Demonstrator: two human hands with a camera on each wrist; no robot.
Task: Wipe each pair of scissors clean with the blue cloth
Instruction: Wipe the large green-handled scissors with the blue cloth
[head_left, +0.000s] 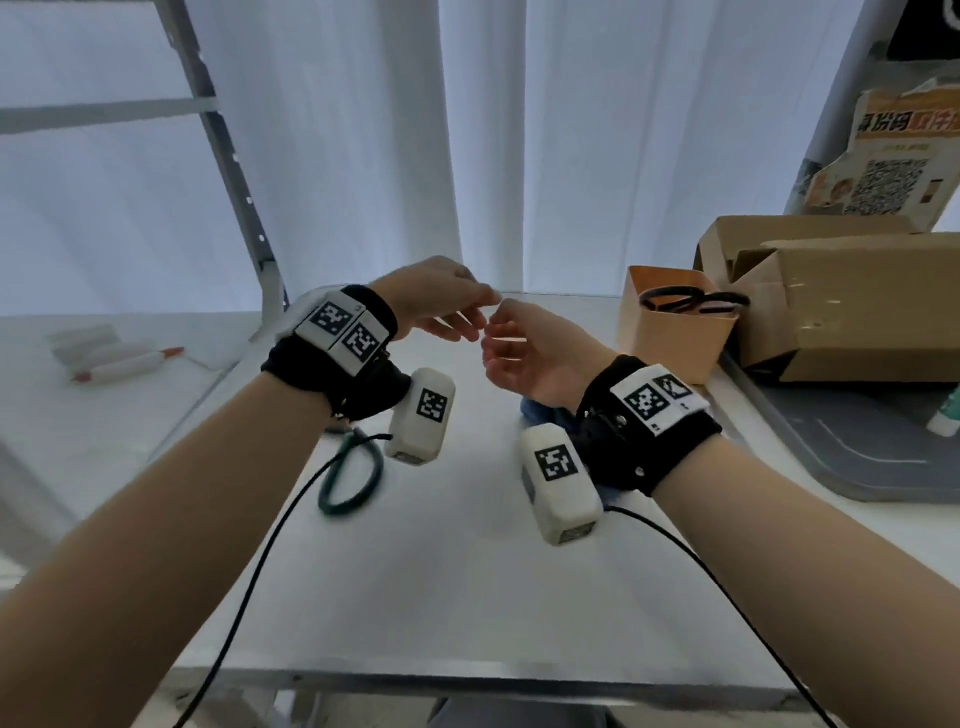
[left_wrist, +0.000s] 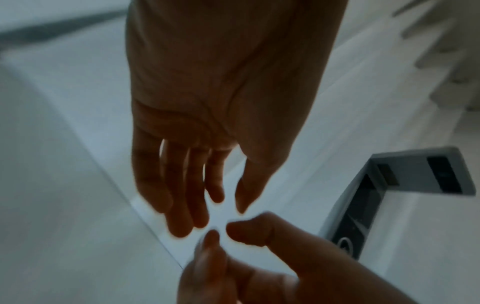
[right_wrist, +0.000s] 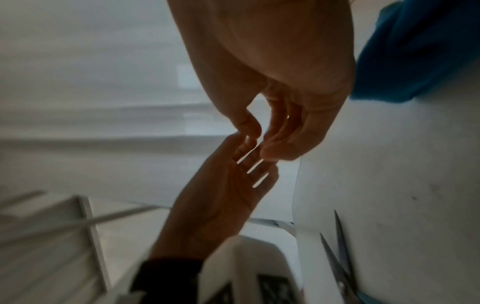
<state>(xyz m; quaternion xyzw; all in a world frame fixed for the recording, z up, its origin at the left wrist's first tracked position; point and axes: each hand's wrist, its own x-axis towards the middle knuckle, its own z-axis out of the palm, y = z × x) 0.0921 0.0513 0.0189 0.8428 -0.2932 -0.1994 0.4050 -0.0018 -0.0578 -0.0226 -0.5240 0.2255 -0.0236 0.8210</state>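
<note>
Both empty: left hand (head_left: 441, 301), right hand (head_left: 524, 353); poster (head_left: 898, 171) writing illegible.

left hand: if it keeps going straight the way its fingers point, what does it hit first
Most likely the right hand: the left hand points its straight fingers at the right's curled fingertips, with only a small gap between them. Neither hand holds anything. Depth is unclear.

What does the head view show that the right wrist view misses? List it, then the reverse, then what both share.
Only the head view: the tan paper cup holding black-handled scissors, the brown cardboard boxes, and the green loop handle of the scissors on the white table.

Only the right wrist view: those scissors' open metal blades.

Both: the left hand and right hand, empty, fingertips close together, and the blue cloth.
</note>
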